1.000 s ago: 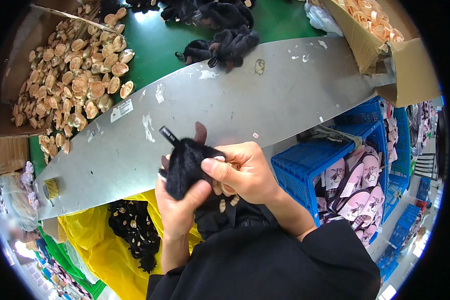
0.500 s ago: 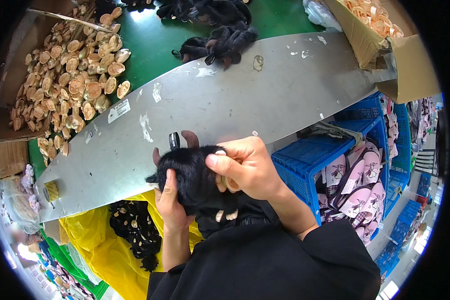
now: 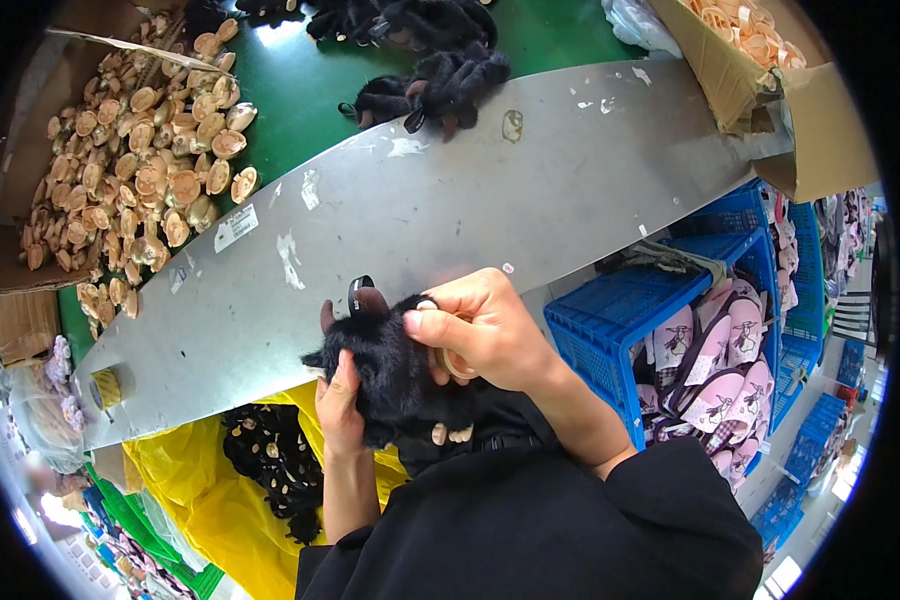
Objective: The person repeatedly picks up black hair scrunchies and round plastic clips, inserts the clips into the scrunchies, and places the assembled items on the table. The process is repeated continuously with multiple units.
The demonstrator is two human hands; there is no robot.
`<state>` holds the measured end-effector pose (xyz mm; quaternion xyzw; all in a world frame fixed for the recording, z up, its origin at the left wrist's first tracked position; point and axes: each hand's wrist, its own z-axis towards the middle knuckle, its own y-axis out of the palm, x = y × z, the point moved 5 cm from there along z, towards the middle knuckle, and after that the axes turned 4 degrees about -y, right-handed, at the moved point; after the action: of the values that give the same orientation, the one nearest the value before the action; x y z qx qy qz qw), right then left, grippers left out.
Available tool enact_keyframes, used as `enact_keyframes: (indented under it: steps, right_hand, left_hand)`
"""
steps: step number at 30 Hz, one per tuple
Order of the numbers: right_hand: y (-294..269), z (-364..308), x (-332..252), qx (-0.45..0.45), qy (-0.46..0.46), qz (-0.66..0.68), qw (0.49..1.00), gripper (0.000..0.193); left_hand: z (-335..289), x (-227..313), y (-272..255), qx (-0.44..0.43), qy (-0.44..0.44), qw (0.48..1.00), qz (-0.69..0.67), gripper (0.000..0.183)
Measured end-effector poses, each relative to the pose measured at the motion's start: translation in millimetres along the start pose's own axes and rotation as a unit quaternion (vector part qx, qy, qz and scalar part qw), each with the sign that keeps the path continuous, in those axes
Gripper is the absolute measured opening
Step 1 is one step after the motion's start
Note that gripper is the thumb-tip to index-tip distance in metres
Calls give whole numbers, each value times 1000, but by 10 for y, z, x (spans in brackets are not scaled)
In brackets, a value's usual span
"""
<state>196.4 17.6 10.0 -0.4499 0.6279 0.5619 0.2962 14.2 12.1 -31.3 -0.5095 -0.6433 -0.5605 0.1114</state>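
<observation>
A black furry plush toy [image 3: 395, 375] with brown horns and a black loop tag [image 3: 359, 291] is held in front of my body, close to the table's near edge. My left hand [image 3: 341, 412] grips it from the left, its thumb pressed into the fur. On the other side, my right hand [image 3: 492, 332] pinches the toy's edge between thumb and fingers. A beige plastic piece [image 3: 457, 364] shows under those fingers, partly hidden by them. Small beige toes [image 3: 452, 435] stick out at the toy's lower end.
A grey metal worktop [image 3: 410, 215] spans the front. Gold-and-beige plastic parts [image 3: 150, 175] fill a carton at left. Black plush pieces [image 3: 435, 85] lie at the back. A yellow bag [image 3: 175, 480] stands lower left; a blue crate [image 3: 595, 325] with pink slippers, right.
The plush toy has turned slightly and its horns have shifted right and down. My right hand has moved a little left. Both hands keep their hold.
</observation>
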Motion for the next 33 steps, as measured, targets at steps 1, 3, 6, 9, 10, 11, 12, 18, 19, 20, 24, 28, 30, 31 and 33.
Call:
enact_keyframes:
  steps: [1,3,6,9,10,11,12,18,19,20,24,28,30,31,33]
  right_hand:
    - [-11,-6,-5,4,0,-4,1000,37]
    - [-46,-1,-17,9,-6,6,1000,38]
    - [-50,26,9,15,9,25,1000,39]
    - [-13,68,61,4,20,19,1000,39]
    - [7,79,70,-5,23,13,1000,39]
    - [7,80,63,-19,22,15,999,39]
    - [26,76,63,-21,19,15,999,38]
    - [136,2,-44,-22,-9,-24,999,36]
    - [120,-5,-18,-7,-31,-31,999,35]
    - [99,0,-5,11,-31,-20,999,35]
    - [39,41,-40,31,-10,-3,999,37]
    - [72,33,2,3,-3,-11,1000,39]
    - [89,31,36,-4,-6,-5,1000,40]
    - [82,30,37,0,-4,-6,1000,40]
    - [56,26,30,8,-2,-9,1000,41]
  left_hand:
    - [4,3,12,10,10,1000,6,74]
    - [9,14,47,31,32,999,17,78]
    - [-3,-14,4,34,45,997,50,86]
    - [-51,-31,-108,28,38,997,53,92]
    - [-76,-22,-118,32,31,998,55,94]
    - [-82,-36,-114,35,20,998,49,96]
    - [-97,-48,-119,37,8,998,42,98]
    - [-178,-216,-309,-11,-18,999,-31,97]
    - [-188,-204,-279,-14,-15,999,-28,94]
    - [-183,-156,-208,-15,-12,1000,-23,91]
    - [-90,14,83,9,75,997,25,37]
    - [-25,-39,17,18,72,997,32,34]
    - [-23,5,139,14,49,998,-47,29]
    - [-34,18,151,46,50,997,-41,32]
    - [-63,-11,111,90,52,994,-37,39]
